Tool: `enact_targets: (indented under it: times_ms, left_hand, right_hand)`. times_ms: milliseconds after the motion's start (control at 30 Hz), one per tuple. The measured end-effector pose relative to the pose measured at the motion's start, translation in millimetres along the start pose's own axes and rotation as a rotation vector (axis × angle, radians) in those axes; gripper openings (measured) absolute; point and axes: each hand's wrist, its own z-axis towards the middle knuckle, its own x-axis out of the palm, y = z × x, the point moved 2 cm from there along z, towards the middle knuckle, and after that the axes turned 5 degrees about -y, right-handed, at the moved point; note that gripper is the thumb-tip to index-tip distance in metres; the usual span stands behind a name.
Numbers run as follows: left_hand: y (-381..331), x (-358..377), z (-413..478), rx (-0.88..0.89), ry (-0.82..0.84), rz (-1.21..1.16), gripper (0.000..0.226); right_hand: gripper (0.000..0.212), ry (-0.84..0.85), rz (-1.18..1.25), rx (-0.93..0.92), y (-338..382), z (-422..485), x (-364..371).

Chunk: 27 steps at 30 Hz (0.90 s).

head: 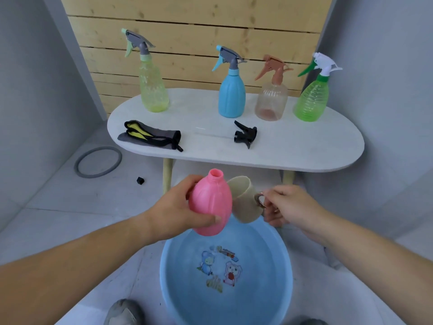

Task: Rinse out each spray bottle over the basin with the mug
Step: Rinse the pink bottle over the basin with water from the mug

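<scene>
Blue basin on floor, close below. Over its far rim, left hand, fingers curled around uncapped pink bottle, neck up for filling. Just right, over that same rim, right hand, fingers pinching handle of mug, mug tipped toward bottle, probably to pour. Beyond basin, four capped bottles waiting on counter.

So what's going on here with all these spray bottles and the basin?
A person is rinsing spray bottles. The left hand grips a pink bottle, sprayer off and neck up, above the blue basin of water. The right hand holds a beige mug by its handle, tilted, right beside that bottle. A black spray head lies on the white table, where the yellow bottle, blue bottle, clear bottle and green bottle stand with sprayers on.
</scene>
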Motion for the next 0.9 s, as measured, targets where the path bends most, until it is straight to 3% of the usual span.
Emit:
enact_targets:
  times_ms: [367,533,900]
  left_hand:
    - [14.2,18.2,-8.2,0.019,0.065,0.013,0.078]
    - [18.9,19.4,-4.4,0.003,0.06,0.023,0.078]
    - [22.7,21.0,4.7,-0.004,0.056,0.004,0.075]
  right_hand:
    - [0.025,-0.013,-0.234,0.378,-142.2,54.7,52.9]
    - [0.024,0.011,-0.299,0.378,-181.4,64.4,62.3]
    - [0.031,0.041,-0.491,0.336,-197.0,70.8,68.3]
